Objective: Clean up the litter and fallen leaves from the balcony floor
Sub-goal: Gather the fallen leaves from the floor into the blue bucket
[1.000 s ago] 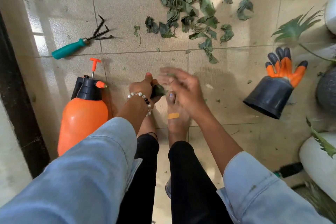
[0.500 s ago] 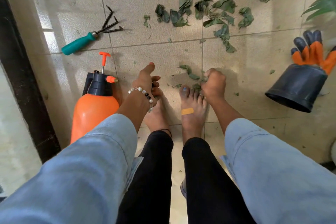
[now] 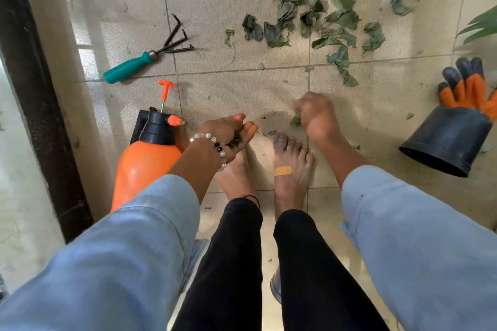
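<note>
Dry green leaves [image 3: 317, 11] lie scattered in a heap across the tiled floor at the top of the head view. My left hand [image 3: 228, 133], with a bead bracelet at the wrist, is cupped palm-up over my left foot and holds dark leaf bits. My right hand [image 3: 317, 115] is blurred, curled in a fist just above my right foot, gripping a small green leaf [image 3: 296, 120] at its left edge. A few leaf crumbs [image 3: 272, 132] lie by my toes.
An orange pressure sprayer [image 3: 145, 166] stands left of my feet. A green-handled hand rake [image 3: 146, 58] lies beyond it. A black pot [image 3: 446, 142] lies tipped at the right with orange-and-grey gloves [image 3: 468, 88] behind it. A dark door frame [image 3: 35, 94] runs down the left.
My right hand left the left hand, dropped to the floor by my right foot and closed on a leaf, then lifted slightly. The left hand stayed cupped. The camera tilted down.
</note>
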Demonstrator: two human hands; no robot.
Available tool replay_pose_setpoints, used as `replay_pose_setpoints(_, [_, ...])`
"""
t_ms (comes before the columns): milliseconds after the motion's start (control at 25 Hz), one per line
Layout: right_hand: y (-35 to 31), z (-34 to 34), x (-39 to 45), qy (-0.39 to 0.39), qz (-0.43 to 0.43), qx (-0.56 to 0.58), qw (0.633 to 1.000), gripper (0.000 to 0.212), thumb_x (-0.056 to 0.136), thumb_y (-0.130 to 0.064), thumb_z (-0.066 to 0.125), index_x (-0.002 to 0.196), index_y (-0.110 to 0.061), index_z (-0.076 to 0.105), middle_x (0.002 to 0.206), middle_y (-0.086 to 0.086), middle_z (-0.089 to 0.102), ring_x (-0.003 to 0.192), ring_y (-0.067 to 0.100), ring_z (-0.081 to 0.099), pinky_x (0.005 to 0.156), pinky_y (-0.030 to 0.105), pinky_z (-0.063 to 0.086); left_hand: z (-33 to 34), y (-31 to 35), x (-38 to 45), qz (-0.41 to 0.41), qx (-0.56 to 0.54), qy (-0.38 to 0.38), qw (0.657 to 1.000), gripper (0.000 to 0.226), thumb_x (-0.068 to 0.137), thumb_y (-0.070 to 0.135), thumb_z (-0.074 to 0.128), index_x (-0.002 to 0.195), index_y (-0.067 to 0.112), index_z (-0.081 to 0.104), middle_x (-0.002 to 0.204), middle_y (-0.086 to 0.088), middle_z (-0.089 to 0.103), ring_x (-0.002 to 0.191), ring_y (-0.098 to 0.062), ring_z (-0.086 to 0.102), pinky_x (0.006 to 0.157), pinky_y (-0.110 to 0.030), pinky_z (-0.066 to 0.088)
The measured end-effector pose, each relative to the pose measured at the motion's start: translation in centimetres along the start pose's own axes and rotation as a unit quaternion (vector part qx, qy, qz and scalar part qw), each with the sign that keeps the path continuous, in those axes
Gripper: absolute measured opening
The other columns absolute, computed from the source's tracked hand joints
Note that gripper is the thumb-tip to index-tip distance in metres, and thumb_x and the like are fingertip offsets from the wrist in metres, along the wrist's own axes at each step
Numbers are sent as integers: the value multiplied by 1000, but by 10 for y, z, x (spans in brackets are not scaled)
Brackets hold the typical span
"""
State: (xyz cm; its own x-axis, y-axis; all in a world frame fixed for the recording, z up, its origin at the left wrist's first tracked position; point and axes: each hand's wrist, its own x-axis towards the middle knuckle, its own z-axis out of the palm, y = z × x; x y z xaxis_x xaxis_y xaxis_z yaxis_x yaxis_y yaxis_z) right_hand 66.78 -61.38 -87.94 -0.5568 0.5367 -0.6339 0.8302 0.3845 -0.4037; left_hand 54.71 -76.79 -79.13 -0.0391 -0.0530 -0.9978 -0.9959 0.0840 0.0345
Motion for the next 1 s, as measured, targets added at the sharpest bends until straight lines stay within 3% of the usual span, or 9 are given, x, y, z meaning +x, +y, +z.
replay_pose_setpoints(120, [-5, -43, -14, 131, 121, 273, 945, 17, 74, 5, 74, 91, -1, 74, 96, 17, 71, 83, 27, 69, 70, 31, 59, 2, -1, -15, 34, 81, 10, 996, 19, 96, 20, 58, 87, 4, 62, 77, -12, 64, 34, -4, 44, 31, -13, 32])
replay_pose_setpoints(320, [-72, -71, -75, 19, 94, 491, 866, 36, 73, 13, 71, 90, -16, 59, 91, 11, 72, 79, 19, 71, 69, 35, 59, 49, -7, -38, 47, 115, 45, 991, 68, 88, 69, 43, 81, 4, 63, 65, -7, 59, 43, -12, 40, 39, -16, 32])
replay_pose_setpoints(480, [-113, -91, -101, 84, -78, 264, 958, 19, 77, 7, 62, 90, -6, 67, 80, 7, 70, 73, 18, 66, 67, 31, 54, 88, 2, -69, -16, 58, -6, 998, 78, 74, 79, 50, 94, 5, 66, 80, -7, 68, 75, -23, 67, 70, -32, 53])
replay_pose_setpoints(600, [-119, -121, -93, -18, -203, 53, 978, 20, 83, -4, 55, 97, -8, 68, 104, 9, 68, 110, 24, 54, 91, 37, 43, 97, 20, -81, -21, 50, 7, 999, 58, 87, 62, 53, 100, 7, 66, 90, -9, 70, 83, -23, 66, 73, -33, 53])
replay_pose_setpoints(680, [-114, -143, -81, -71, -255, -105, 958, 17, 90, -13, 53, 99, -21, 65, 147, -2, 42, 141, 24, 19, 109, 49, 14, 106, 36, -83, 12, 51, 40, 998, 45, 89, 54, 57, 94, 10, 67, 76, -4, 68, 66, -19, 63, 62, -29, 53])
replay_pose_setpoints(760, [-105, -163, -62, -120, -230, -121, 958, 14, 93, -17, 54, 91, -26, 65, 161, -10, 3, 145, 28, -4, 113, 57, 3, 119, 52, -81, 52, 70, 66, 994, 40, 90, 48, 59, 76, 10, 62, 62, -4, 65, 47, -17, 59, 45, -25, 49])
replay_pose_setpoints(840, [-97, -172, -43, -179, -153, 102, 966, 19, 93, -12, 57, 103, -21, 71, 160, -4, 11, 144, 23, 12, 116, 36, 18, 135, 63, -76, 83, 125, 79, 986, 42, 90, 48, 59, 74, 9, 59, 62, -5, 63, 40, -17, 56, 37, -21, 45])
replay_pose_setpoints(920, [-89, -168, -30, -181, -91, 386, 900, 29, 88, -4, 63, 116, -8, 67, 147, 6, 42, 130, 15, 41, 98, 11, 40, 153, 68, -70, 126, 199, 114, 965, 45, 87, 50, 63, 84, 5, 63, 65, -5, 62, 48, -18, 58, 44, -23, 49])
replay_pose_setpoints(1000, [-73, -152, -20, -83, 5, 566, 820, 26, 84, -5, 67, 110, -10, 69, 126, 2, 61, 111, 14, 59, 85, 18, 51, 171, 75, -56, 153, 228, 104, 956, 43, 88, 48, 63, 84, 5, 60, 66, -5, 60, 44, -14, 60, 46, -23, 52])
